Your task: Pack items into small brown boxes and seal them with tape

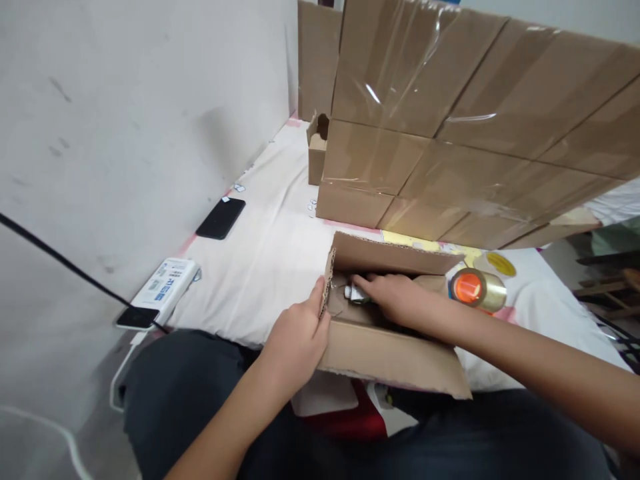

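Observation:
An open cardboard box sits in front of me with its flaps up and spread. At its left end, my left hand grips the cardboard edge, thumb along the rim. My right hand reaches down inside the box, its fingers closed on a small item with a white cap. Most of that item is hidden under the hand, so its kind cannot be made out. Just right of the box lies a roll of clear tape with an orange core.
Behind the box rises a stack of taped cardboard boxes, with a small open box at its left. A black phone lies on the white sheet by the wall. A white power bank with cables stands nearer.

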Motion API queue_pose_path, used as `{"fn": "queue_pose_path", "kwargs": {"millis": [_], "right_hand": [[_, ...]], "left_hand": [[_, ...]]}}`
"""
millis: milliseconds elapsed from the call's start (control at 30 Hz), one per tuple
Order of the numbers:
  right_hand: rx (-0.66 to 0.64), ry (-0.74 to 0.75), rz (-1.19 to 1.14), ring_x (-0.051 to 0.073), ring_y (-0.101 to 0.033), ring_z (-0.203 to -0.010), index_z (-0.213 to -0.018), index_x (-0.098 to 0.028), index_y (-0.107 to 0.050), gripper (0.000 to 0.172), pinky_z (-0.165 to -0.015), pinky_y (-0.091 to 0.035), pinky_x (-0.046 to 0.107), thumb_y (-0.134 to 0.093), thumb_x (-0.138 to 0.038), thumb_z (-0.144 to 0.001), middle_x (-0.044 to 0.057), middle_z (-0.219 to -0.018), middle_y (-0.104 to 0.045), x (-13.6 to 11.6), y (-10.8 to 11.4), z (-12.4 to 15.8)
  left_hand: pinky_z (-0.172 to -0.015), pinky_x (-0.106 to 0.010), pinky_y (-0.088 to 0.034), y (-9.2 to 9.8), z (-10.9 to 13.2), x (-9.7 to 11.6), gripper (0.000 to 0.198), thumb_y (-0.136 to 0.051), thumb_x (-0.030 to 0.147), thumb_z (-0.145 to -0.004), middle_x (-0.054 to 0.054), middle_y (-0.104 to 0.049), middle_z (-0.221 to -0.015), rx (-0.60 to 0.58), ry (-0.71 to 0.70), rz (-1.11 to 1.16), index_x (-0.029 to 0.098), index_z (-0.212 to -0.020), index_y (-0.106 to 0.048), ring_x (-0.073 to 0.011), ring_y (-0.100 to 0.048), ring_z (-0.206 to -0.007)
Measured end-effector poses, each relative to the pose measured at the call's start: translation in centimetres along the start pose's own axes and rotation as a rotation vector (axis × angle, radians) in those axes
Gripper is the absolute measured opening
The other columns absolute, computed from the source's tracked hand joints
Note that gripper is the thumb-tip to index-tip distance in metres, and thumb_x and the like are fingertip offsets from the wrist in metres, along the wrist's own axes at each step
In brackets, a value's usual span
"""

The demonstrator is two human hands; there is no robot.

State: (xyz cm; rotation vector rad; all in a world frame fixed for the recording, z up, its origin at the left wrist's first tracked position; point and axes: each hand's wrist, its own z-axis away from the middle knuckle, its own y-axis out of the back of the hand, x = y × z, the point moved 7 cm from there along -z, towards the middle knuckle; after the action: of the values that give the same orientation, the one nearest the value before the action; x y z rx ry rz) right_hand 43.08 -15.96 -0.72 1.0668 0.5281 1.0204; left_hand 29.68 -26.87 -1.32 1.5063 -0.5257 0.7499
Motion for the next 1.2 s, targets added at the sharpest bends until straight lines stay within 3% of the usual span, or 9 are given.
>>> {"fn": "queue_pose_path", "kwargs": {"millis": [267, 400, 467, 567, 633, 700, 867, 1033, 1200], "right_hand": [[0.028, 0.111, -0.030, 0.031, -0.073, -0.087, -0.141, -0.017, -0.049, 0.068, -0.065, -0.049, 0.034, -0.069, -0.013, -0.077, 0.016, -0.112, -0.072, -0.6, -1.8, -2.7], [0.085, 0.113, -0.126, 0.031, -0.073, -0.094, -0.146, -0.018, -0.046, 0.072, -0.071, -0.054, 0.036, -0.074, -0.020, -0.080, 0.016, -0.118, -0.070, -0.6, 0.1, -1.8], [0.261, 0.111, -0.287, 0.030, -0.070, -0.104, -0.146, -0.024, -0.048, 0.062, -0.083, -0.056, 0.040, -0.068, -0.025, -0.088, 0.013, -0.126, -0.068, 0.1, 2.8, 0.7], [0.728, 0.016, -0.610, 0.029, -0.066, -0.114, -0.130, -0.033, -0.063, 0.035, -0.101, -0.052, 0.048, -0.060, -0.029, -0.095, 0.006, -0.123, -0.070, 3.2, 5.5, 7.0], [0.995, -0.117, -0.771, 0.030, -0.065, -0.114, -0.116, -0.035, -0.071, 0.024, -0.107, -0.049, 0.052, -0.063, -0.032, -0.094, 0.005, -0.115, -0.072, 6.0, 4.1, 11.0], [1.122, -0.205, -0.855, 0.030, -0.064, -0.114, -0.110, -0.034, -0.074, 0.020, -0.110, -0.046, 0.054, -0.063, -0.034, -0.094, 0.005, -0.112, -0.073, 7.8, 0.8, 13.1], [1.044, -0.132, -0.934, 0.028, -0.054, -0.135, -0.122, -0.032, -0.070, 0.029, -0.118, -0.037, 0.056, -0.052, -0.037, -0.100, 0.005, -0.142, -0.061, 8.2, -5.5, 12.0], [0.951, -0.022, -0.887, 0.028, -0.041, -0.147, -0.137, -0.031, -0.060, 0.040, -0.123, -0.029, 0.056, -0.044, -0.040, -0.102, 0.006, -0.157, -0.047, 7.4, -6.0, 11.9], [0.908, 0.078, -0.766, 0.034, -0.038, -0.148, -0.144, -0.029, -0.051, 0.059, -0.120, -0.030, 0.059, -0.064, -0.048, -0.090, 0.013, -0.161, -0.038, 6.8, -5.9, 12.7]], "left_hand": [[-0.067, -0.041, -0.045, -0.3, -0.3, -0.5, 0.060, -0.027, 0.042, -0.098, -0.017, -0.074, -0.083, -0.040, 0.102, -0.137, 0.013, -0.146, -0.048, -0.0354, -0.070, -0.076], [-0.075, -0.043, -0.050, -0.1, -0.5, -0.6, 0.062, -0.032, 0.040, -0.098, -0.018, -0.077, -0.095, -0.055, 0.141, -0.164, 0.016, -0.155, -0.039, -0.0368, -0.073, -0.086], [-0.085, -0.045, -0.052, 0.1, -0.7, -0.5, 0.063, -0.034, 0.039, -0.098, -0.016, -0.074, -0.118, -0.018, 0.105, -0.105, 0.022, -0.159, -0.031, -0.0362, -0.072, -0.106], [-0.108, -0.048, -0.046, 0.6, -0.9, -0.3, 0.063, -0.038, 0.038, -0.099, -0.008, -0.050, -0.155, 0.051, 0.002, 0.013, 0.028, -0.160, -0.026, -0.0326, -0.052, -0.139], [-0.118, -0.049, -0.039, 0.6, -1.1, -0.3, 0.063, -0.041, 0.040, -0.100, -0.004, -0.034, -0.165, 0.052, -0.048, 0.022, 0.031, -0.160, -0.025, -0.0301, -0.038, -0.149], [-0.121, -0.050, -0.034, 0.5, -1.2, -0.4, 0.064, -0.042, 0.044, -0.100, -0.002, -0.024, -0.169, 0.007, -0.088, -0.001, 0.035, -0.161, -0.023, -0.0287, -0.030, -0.153], [-0.123, -0.050, -0.029, 0.9, -1.6, -0.9, 0.072, -0.047, 0.065, -0.095, -0.003, -0.014, -0.171, -0.139, -0.187, -0.001, 0.036, -0.159, -0.028, -0.0327, -0.020, -0.156], [-0.119, -0.053, -0.033, 0.9, -2.2, -1.5, 0.128, -0.068, 0.090, -0.048, -0.009, -0.004, -0.172, -0.328, -0.296, 0.093, 0.033, -0.157, -0.035, -0.0428, -0.009, -0.156], [-0.122, -0.054, -0.028, 0.9, -2.4, -1.7, 0.134, -0.069, 0.091, -0.041, -0.011, -0.004, -0.172, -0.319, -0.312, 0.116, 0.031, -0.157, -0.036, -0.0428, -0.007, -0.156]]}}
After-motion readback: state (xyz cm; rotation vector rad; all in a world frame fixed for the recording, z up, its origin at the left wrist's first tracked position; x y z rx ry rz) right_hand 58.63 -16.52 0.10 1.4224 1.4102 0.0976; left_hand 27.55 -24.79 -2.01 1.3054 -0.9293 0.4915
